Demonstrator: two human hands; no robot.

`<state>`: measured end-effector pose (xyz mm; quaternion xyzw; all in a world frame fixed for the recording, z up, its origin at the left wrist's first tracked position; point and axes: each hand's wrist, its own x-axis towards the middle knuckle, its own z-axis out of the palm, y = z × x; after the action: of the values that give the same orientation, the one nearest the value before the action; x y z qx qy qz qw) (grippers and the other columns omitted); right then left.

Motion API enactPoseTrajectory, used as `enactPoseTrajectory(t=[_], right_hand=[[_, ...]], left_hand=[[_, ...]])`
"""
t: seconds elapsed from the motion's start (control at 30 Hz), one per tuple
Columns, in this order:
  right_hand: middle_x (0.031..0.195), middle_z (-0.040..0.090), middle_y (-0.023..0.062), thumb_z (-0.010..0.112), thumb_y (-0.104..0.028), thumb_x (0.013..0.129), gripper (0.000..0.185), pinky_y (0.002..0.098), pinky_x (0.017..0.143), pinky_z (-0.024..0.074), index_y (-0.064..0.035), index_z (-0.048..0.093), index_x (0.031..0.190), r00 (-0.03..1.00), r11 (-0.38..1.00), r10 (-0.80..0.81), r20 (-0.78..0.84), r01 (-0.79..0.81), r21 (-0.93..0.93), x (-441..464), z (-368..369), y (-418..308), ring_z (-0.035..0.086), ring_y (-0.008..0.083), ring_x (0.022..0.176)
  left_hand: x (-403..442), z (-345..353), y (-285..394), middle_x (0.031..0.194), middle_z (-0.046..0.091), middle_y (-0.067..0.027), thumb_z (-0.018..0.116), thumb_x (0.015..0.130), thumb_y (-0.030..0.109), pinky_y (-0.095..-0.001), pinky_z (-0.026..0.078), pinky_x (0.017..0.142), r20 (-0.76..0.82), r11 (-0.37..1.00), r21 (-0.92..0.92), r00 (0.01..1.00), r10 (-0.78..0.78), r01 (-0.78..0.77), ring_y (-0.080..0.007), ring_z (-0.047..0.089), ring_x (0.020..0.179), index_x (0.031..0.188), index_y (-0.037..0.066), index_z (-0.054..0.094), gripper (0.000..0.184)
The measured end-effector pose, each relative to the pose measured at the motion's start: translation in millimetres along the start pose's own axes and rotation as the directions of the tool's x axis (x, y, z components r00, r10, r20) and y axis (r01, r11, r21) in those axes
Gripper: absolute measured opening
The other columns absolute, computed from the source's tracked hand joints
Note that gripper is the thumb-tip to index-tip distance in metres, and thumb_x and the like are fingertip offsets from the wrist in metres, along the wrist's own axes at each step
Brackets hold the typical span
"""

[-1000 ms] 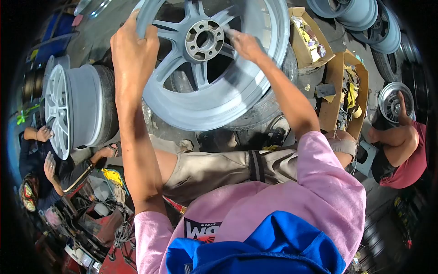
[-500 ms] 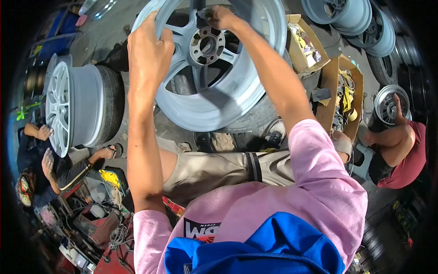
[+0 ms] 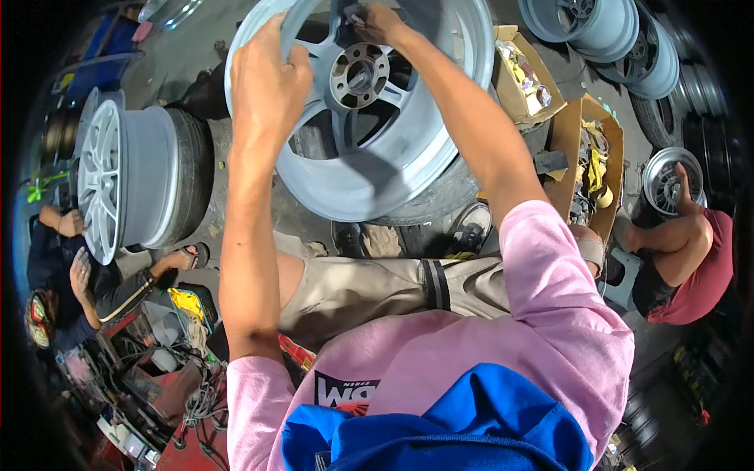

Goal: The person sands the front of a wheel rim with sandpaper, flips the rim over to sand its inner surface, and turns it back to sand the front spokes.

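A large grey spoked wheel rim (image 3: 338, 188) lies tilted at the top centre, partly over a dark tyre (image 3: 440, 200). My left hand (image 3: 271, 82) is closed round the rim's left edge, its thumb bent over the near side. At the upper spokes, just above the hub (image 3: 359, 76), is my right hand (image 3: 378, 25), its fingers pressed together on a small dark piece that I cannot make out. That hand touches or nearly touches a shaded spoke.
Two open cardboard boxes (image 3: 559, 169) with scraps stand right of the rim. More rims (image 3: 613, 27) are at the upper right. A co-worker (image 3: 59, 267) sits left by another rim (image 3: 145, 177); a second person (image 3: 691, 259) crouches right. Cables and tools lie lower left.
My right hand has moved from right of the hub up and left to the upper spokes. My left hand has shifted right, still gripping the rim, whose spokes have turned slightly.
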<state>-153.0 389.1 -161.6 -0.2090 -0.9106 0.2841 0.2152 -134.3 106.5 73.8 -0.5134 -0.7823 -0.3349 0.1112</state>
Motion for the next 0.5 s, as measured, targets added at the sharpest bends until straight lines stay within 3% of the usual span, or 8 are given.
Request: enactPoseTrajectory(t=[0.03,0.07,0.2,0.33,0.4,0.47,0.5], right_hand=[[0.09,0.069,0.0231,0.063,-0.014,0.087,0.023,0.0461,0.071,0.0534,-0.0054,0.071,0.107,0.977,0.997,0.069,0.203,-0.061,-0.047,7.3,-1.2,12.8,0.065,0.0408,0.083],[0.09,0.069,0.0231,0.063,-0.014,0.087,0.023,0.0461,0.071,0.0534,-0.0054,0.071,0.107,0.978,0.996,0.074,0.194,-0.064,-0.055,14.9,-3.2,23.8,0.065,0.0408,0.083],[0.081,0.07,0.0185,0.06,-0.017,0.09,0.02,0.0431,0.064,0.052,-0.0056,0.072,0.1,0.821,0.985,0.169,0.545,-0.156,-0.07,23.2,-49.8,19.4,0.065,0.0343,0.072],[0.072,0.072,0.0139,0.056,-0.02,0.093,0.022,0.0401,0.058,0.0506,-0.0058,0.073,0.094,0.585,0.866,0.33,0.741,-0.5,0.008,5.6,-79.6,8.2,0.065,0.0278,0.061],[0.094,0.073,0.022,0.056,-0.03,0.092,0.037,0.0447,0.076,0.0525,-0.004,0.071,0.113,0.852,0.881,0.243,0.464,-0.394,0.261,-52.1,-110.0,-24.3,0.068,0.0392,0.084],[0.098,0.069,0.0286,0.055,-0.029,0.094,0.04,0.045,0.082,0.0533,0.0003,0.067,0.118,0.982,0.996,0.064,0.179,-0.075,0.055,-84.4,-83.1,-24.7,0.067,0.0437,0.092],[0.103,0.07,0.0247,0.059,-0.031,0.093,0.033,0.05,0.089,0.0516,-0.0097,0.071,0.115,0.983,0.986,0.145,0.111,-0.153,0.067,-98.3,-70.4,-35.0,0.065,0.0436,0.103]], left_hand=[[1.2,-0.4,-2.2,0.097,0.069,-0.0304,0.06,0.088,0.008,-0.0438,0.052,0.083,-0.005,1.0,-0.016,1.0,0.002,-0.002,-0.0447,0.068,0.092,0.122,-0.007,0.062,0.038],[4.2,-1.4,-3.7,0.098,0.069,-0.0305,0.06,0.088,0.008,-0.0439,0.052,0.084,-0.016,0.999,-0.033,1.0,0.008,-0.009,-0.045,0.068,0.094,0.123,-0.007,0.062,0.038],[5.0,-1.4,-3.5,0.096,0.069,-0.0301,0.058,0.089,0.011,-0.0439,0.052,0.083,0.005,1.0,-0.013,1.0,-0.026,0.026,-0.0443,0.069,0.09,0.123,-0.006,0.061,0.038],[5.2,-4.8,-4.2,0.093,0.069,-0.0299,0.058,0.089,0.011,-0.0437,0.052,0.081,0.002,0.999,-0.036,1.0,-0.024,0.024,-0.044,0.069,0.088,0.123,-0.006,0.061,0.039],[8.5,-2.8,-9.2,0.089,0.069,-0.0292,0.058,0.089,0.011,-0.043,0.052,0.078,0.003,0.999,-0.041,1.0,-0.008,0.008,-0.0417,0.069,0.082,0.123,-0.008,0.062,0.039],[9.7,-4.0,-4.0,0.088,0.069,-0.0288,0.059,0.089,0.011,-0.0424,0.052,0.077,0.019,0.998,-0.055,0.999,-0.039,0.04,-0.0405,0.069,0.079,0.123,-0.008,0.062,0.039],[10.1,-4.8,-1.6,0.086,0.069,-0.0283,0.059,0.089,0.011,-0.0419,0.052,0.076,0.033,0.995,-0.066,0.997,-0.076,0.078,-0.0393,0.069,0.076,0.123,-0.008,0.062,0.039]])
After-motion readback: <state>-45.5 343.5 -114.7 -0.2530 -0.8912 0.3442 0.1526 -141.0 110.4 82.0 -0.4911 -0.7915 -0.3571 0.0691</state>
